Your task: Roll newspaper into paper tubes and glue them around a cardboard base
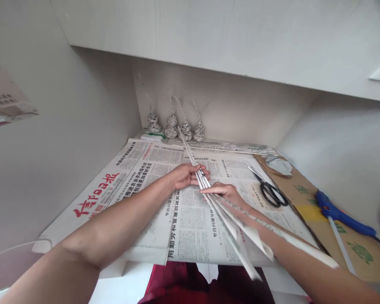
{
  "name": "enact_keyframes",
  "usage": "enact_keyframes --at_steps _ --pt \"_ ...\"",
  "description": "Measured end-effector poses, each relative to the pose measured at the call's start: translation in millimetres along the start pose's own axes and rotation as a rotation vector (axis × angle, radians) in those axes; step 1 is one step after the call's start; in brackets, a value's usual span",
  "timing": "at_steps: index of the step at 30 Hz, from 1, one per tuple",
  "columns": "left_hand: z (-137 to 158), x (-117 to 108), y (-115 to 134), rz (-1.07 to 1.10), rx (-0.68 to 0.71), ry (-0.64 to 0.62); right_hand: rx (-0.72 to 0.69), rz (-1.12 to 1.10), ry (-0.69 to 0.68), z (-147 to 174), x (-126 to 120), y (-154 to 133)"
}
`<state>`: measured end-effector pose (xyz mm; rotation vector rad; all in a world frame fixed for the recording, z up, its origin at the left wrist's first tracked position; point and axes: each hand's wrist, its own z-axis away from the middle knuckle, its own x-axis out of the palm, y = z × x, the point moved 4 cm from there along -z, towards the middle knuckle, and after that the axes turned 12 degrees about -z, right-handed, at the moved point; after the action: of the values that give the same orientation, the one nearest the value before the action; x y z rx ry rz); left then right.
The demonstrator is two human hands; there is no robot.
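Note:
Several long rolled paper sticks (200,174) run in a bundle across the middle of the head view, their thin ends pointing away and their wider ends fanning toward me at the lower right. My left hand (187,175) is closed around the bundle from the left, thumb on top. Close beside it, my right hand (223,192) grips the sticks from the right, fingers pointing left across them. The bundle is held above newspaper sheets (190,232) spread over the table.
Several woven paper gourds (172,126) stand along the back wall. More paper sticks (228,147) lie before it. On the right are black-handled scissors (272,193), a blue glue gun (342,215) with a glue stick, crumpled paper (278,164) and cardboard (354,253). A ledge overhangs the back.

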<state>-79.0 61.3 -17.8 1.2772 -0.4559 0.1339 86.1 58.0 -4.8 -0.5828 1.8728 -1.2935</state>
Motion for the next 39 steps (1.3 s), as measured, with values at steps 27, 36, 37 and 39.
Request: enact_keyframes --at_steps 27,36,37,39 --pt "7 20 9 0.093 0.242 0.016 0.551 -0.284 0.030 -29 1 4" --pt "8 27 11 0.262 0.272 -0.058 0.640 -0.307 -0.004 -35 0 10" --pt "9 28 11 0.241 0.279 -0.040 0.648 -0.304 -0.010 -36 1 10" --pt "12 28 11 0.180 0.302 -0.010 0.669 -0.286 -0.021 -37 2 10"
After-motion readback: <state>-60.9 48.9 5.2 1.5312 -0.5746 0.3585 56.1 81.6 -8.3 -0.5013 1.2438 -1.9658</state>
